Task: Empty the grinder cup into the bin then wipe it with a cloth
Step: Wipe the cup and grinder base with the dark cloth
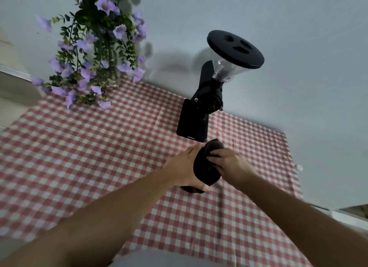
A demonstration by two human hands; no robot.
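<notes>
My left hand (182, 167) wraps around a black grinder cup (203, 171), holding it above the checked tablecloth (79, 157). My right hand (229, 164) presses a dark cloth (216, 145) against the top of the cup, fingers closed on the fabric. Most of the cup is covered by both hands and the cloth. The black coffee grinder (201, 105) with a clear hopper and black lid (236, 48) stands just behind the hands, close to the wall.
A glass vase with purple flowers (95, 47) stands at the back left of the table. A grey wall runs behind. The table's right edge (294, 167) lies near my right forearm. No bin is in view.
</notes>
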